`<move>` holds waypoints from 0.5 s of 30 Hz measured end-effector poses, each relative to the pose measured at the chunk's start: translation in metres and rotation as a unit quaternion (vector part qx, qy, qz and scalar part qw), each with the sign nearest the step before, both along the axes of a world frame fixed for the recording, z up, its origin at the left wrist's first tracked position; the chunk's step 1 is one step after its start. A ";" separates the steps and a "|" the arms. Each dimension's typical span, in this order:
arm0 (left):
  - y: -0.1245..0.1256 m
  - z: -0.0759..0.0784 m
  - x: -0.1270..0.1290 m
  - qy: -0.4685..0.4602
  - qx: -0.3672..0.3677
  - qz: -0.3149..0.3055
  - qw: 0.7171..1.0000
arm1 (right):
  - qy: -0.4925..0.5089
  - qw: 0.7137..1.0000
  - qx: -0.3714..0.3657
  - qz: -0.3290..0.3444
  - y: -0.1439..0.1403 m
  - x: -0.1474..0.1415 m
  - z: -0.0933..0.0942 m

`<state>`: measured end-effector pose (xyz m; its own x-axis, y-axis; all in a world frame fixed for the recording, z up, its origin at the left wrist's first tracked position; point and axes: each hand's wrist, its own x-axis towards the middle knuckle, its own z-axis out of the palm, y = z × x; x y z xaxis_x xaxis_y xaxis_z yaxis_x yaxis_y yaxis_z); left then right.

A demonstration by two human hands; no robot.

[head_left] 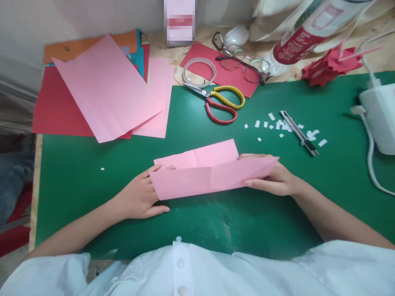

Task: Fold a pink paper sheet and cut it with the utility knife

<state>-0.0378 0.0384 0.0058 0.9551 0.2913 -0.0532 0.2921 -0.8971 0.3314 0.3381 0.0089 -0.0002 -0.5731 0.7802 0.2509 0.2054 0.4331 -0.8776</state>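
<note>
A sheet of pink paper [197, 181], creased down its middle and folded lengthwise, stands partly opened over the green mat. My right hand [277, 176] grips its right end, with the thumb on the near flap and the other fingers behind it. At the left end, the fingers of my left hand [138, 195] reach between the two flaps, partly hidden by the near one. The left thumb lies stretched out on the mat, apart from the paper.
Pink and coloured sheets [114, 90] lie at back left. Scissors [216, 100], a tape roll [199, 72] and glasses [243, 65] lie behind the paper. A utility knife [298, 132] rests among white scraps [271, 116]. A white charger [379, 119] with cable stands at right.
</note>
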 end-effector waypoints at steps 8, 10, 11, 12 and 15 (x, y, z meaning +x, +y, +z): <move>0.010 0.004 -0.001 -0.191 0.030 -0.028 0.981 | -0.071 0.984 -0.005 -0.161 -0.007 -0.007 -0.002; 0.010 0.004 -0.002 -0.261 0.035 -0.048 0.964 | -0.085 0.981 -0.021 -0.171 -0.006 -0.008 -0.001; 0.009 0.004 -0.001 -0.290 0.047 -0.054 0.954 | -0.089 0.980 -0.031 -0.177 -0.006 -0.008 0.000; 0.007 0.004 0.000 -0.316 0.066 -0.059 0.945 | -0.089 0.978 -0.040 -0.183 -0.005 -0.009 0.001; -0.003 0.004 0.005 -0.379 0.136 -0.064 0.913 | -0.089 0.975 -0.062 -0.196 -0.005 -0.009 0.001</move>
